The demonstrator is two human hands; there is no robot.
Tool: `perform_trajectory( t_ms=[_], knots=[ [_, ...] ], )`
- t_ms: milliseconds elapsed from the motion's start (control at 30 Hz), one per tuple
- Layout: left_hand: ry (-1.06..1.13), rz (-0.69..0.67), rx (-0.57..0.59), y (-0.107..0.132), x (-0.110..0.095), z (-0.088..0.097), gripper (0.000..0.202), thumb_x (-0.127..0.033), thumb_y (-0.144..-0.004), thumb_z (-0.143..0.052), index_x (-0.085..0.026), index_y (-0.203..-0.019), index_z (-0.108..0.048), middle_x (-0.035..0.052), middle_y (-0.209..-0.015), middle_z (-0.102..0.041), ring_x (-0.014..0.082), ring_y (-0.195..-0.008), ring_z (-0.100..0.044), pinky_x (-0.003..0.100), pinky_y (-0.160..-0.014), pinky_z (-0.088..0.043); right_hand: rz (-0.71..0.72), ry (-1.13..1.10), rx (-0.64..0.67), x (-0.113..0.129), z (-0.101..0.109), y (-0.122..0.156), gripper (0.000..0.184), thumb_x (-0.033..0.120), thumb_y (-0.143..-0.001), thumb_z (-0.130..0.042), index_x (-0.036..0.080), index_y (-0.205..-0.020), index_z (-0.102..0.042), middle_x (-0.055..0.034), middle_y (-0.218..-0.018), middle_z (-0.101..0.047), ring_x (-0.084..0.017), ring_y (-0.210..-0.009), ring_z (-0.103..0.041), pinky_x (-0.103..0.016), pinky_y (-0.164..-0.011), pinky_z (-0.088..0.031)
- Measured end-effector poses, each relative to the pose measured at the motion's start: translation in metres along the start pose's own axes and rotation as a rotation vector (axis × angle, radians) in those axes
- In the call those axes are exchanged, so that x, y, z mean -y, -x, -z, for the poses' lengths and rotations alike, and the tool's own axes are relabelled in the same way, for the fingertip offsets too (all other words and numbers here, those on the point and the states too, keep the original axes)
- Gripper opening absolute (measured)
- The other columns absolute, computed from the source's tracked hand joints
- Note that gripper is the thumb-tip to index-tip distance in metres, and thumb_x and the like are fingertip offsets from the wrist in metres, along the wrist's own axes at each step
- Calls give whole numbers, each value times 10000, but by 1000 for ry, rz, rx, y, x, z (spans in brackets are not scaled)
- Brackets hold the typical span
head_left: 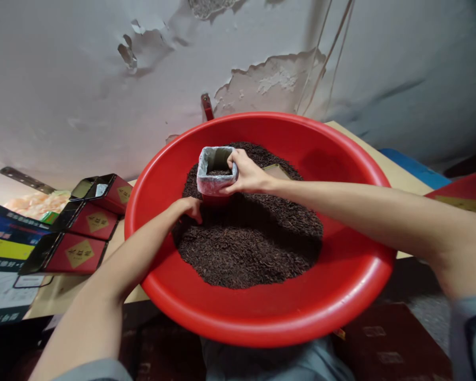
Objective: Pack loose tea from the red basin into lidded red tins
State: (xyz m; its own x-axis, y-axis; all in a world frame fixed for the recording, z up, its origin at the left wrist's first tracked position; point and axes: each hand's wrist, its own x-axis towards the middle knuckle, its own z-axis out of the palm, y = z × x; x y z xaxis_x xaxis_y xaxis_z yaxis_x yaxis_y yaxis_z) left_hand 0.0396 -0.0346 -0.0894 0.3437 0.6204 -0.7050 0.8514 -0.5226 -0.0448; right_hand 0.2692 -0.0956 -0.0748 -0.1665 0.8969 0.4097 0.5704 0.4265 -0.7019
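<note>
My right hand (pixel 246 172) grips a red tea box (pixel 215 201) by its upper right side, thumb in front and fingers over the rim. A clear plastic liner (pixel 212 186) is folded over the box's mouth, and dark tea leaves show inside. The box is upright over a heap of loose tea leaves (pixel 238 254) in a large red basin (pixel 262 312). Just left of the box, my left hand (pixel 191 208) is low at the heap's edge with its fingers curled; whatever they hold is hidden. A flat pale piece (pixel 276 171) lies partly in the tea behind my right wrist.
Several red tea boxes (pixel 81 254) with gold labels lie on the table (pixel 59 288) at left, beside a printed carton (pixel 8 259). A peeling wall (pixel 162 79) stands close behind the basin. A blue object (pixel 414 166) and a red box (pixel 468 190) are at right.
</note>
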Motion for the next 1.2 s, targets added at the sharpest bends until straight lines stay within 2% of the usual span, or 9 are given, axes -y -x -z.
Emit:
perform_trajectory(
  t_ms=[200,300,400,500,633,800,967,1100,1200],
  knots=[
    [115,122,-88,27,21,27,896,-326,-613,-748,-228,-1467,-495,142,-1270,-693,274,-933,-716,288,-678,-594,62,106,195,-3,18,-6,633,348,-503,-909,221,-928,-458,-44,-1089,-435,-260,-1072,-483,-453,-989,-499],
    [361,43,-260,60,35,47,724,-318,-622,-719,-193,-1318,-569,108,-1026,-722,224,-751,-690,267,-567,-545,92,118,275,-2,13,-6,622,311,-532,-889,214,-990,-480,-57,-1131,-457,-265,-1075,-513,-450,-979,-514],
    [505,-73,-511,95,34,68,565,-354,-637,-723,-187,-1161,-595,71,-959,-679,201,-748,-651,264,-571,-522,100,106,256,-1,2,-1,669,318,-590,-863,190,-1127,-485,-111,-1253,-471,-291,-1158,-531,-471,-1049,-485],
    [465,-153,-704,120,13,89,542,-391,-643,-755,-178,-1117,-602,66,-1023,-657,205,-840,-633,284,-674,-539,160,70,257,-1,-4,4,931,379,-648,-843,151,-1411,-360,-203,-1511,-342,-328,-1394,-418,-459,-1198,-357],
    [280,-153,-805,124,-35,108,561,-313,-676,-743,-174,-1202,-610,67,-1068,-648,217,-898,-637,341,-811,-552,136,103,345,3,6,5,1336,523,-673,-819,123,-1610,45,-235,-1681,-59,-347,-1534,-247,-452,-1241,-299],
    [-85,-146,-804,96,-68,108,595,-244,-680,-743,-153,-1258,-639,121,-1160,-616,265,-1076,-611,367,-968,-516,-82,365,578,5,31,0,1451,603,-689,-793,71,-1585,216,-307,-1624,-237,-434,-1462,-372,-620,-1174,-330],
    [-219,-230,-656,87,-71,108,518,-203,-684,-714,-149,-1199,-689,112,-1100,-686,248,-1017,-641,334,-906,-525,-263,620,663,3,51,-2,1367,569,-683,-826,60,-1626,22,-303,-1554,-389,-449,-1393,-465,-615,-1093,-426],
    [-295,-250,-497,87,-78,110,403,-131,-709,-654,-166,-1100,-743,74,-953,-739,209,-856,-672,284,-753,-506,-294,682,728,6,57,-2,1078,496,-707,-844,65,-1568,-360,-257,-1355,-626,-419,-1207,-634,-500,-976,-524],
    [-322,-242,-446,79,-83,109,356,-178,-776,-653,-181,-1121,-746,80,-994,-752,207,-865,-681,277,-761,-493,-221,601,800,4,50,0,903,529,-663,-864,111,-1417,-592,-194,-1230,-708,-390,-1110,-678,-469,-923,-525]
  ],
)
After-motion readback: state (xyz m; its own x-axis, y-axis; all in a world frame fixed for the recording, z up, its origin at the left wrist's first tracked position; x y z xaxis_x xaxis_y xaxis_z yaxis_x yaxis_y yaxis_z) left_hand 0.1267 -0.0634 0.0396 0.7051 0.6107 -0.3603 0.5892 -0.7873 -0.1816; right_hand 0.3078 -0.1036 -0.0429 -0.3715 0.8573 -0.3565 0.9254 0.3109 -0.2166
